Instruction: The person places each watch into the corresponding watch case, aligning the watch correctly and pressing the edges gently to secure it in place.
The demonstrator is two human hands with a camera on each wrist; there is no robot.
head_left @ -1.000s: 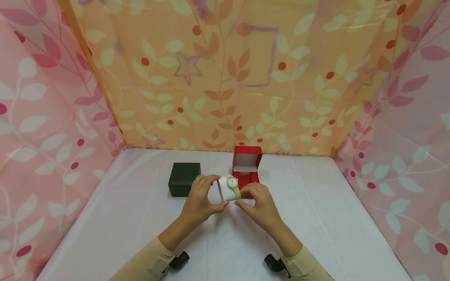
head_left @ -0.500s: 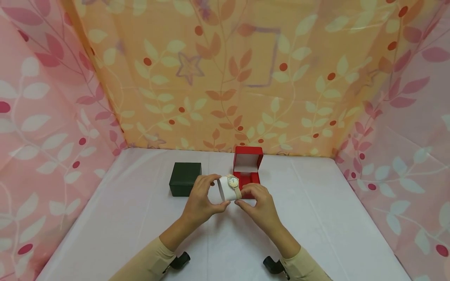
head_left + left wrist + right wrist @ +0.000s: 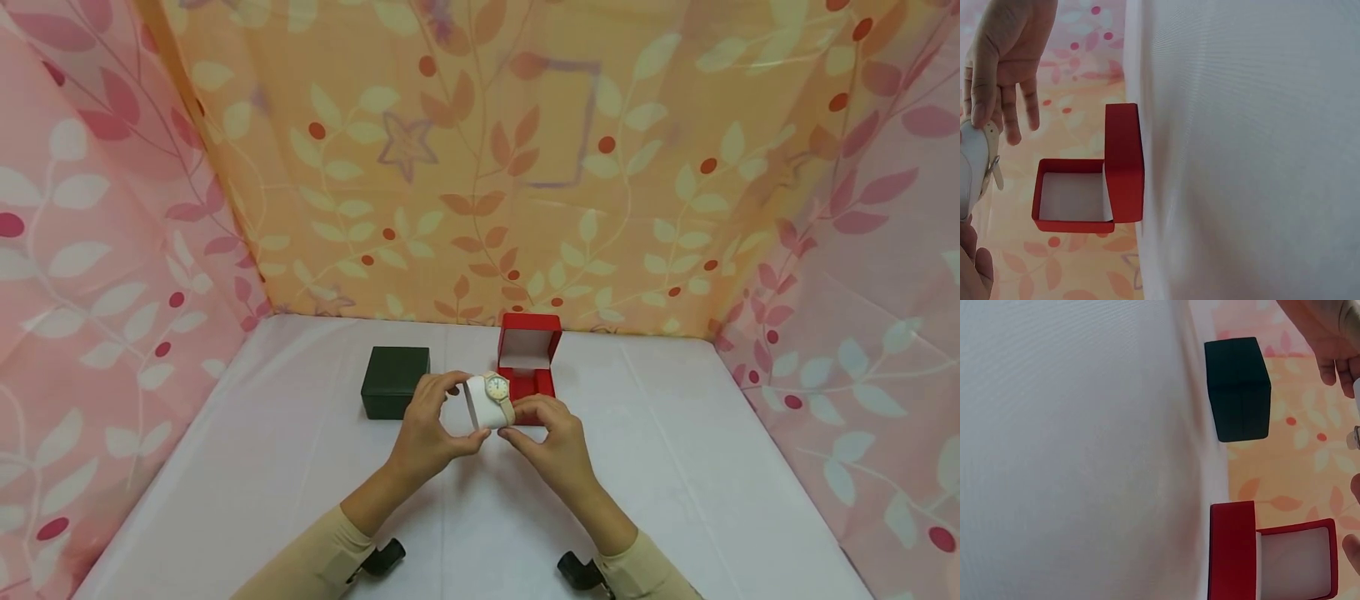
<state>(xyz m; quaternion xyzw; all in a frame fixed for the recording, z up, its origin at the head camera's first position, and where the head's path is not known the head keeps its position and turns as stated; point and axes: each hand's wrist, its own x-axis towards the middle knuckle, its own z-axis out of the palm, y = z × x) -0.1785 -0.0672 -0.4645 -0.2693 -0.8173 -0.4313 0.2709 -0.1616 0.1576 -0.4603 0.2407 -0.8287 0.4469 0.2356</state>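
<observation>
Above the table, a wristwatch [image 3: 497,387] with a round pale dial and cream strap is wrapped round a white watch cushion [image 3: 481,406]. My left hand [image 3: 420,425] grips the cushion's left end between fingers above and thumb below. At the other end my right hand [image 3: 558,442] pinches the strap side with bent fingers and thumb. The left wrist view shows the right thumb laid on the strap [image 3: 991,140], whose buckle hangs loose beside it. Just behind the hands stands a red watch box [image 3: 529,325], lid raised, its base partly hidden by the right hand.
A closed dark green box [image 3: 396,371] stands left of the red one, its right side partly behind the left hand. White cloth [image 3: 660,467] covers the table. Patterned curtains [image 3: 480,167] hang at the back and both sides. A black wrist camera [image 3: 384,557] sits at each sleeve.
The right forearm and thumb have shifted slightly left. Both hands keep the watch and cushion in nearly the same spot; the boxes have not moved.
</observation>
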